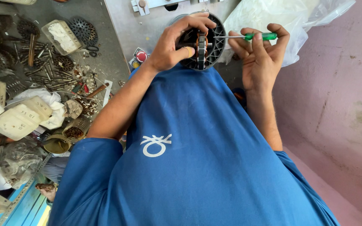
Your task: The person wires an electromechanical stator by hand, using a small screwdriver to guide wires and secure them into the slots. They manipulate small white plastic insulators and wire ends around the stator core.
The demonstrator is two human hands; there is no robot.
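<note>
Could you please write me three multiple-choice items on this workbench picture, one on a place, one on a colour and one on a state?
1. Where do the heaped small metal parts lie?
A. to the person's left
B. to the person's right
C. on the pink wall

2. What colour is the screwdriver handle?
A. red
B. green
C. yellow

3. How does the left hand stand to the round black motor part?
A. apart from it
B. flat beneath it
C. gripping it

Answers:
1. A, the parts cover the bench on the left of the view.
2. B, the handle in the right hand is clear green.
3. C, the fingers wrap over its rim and core.
</note>
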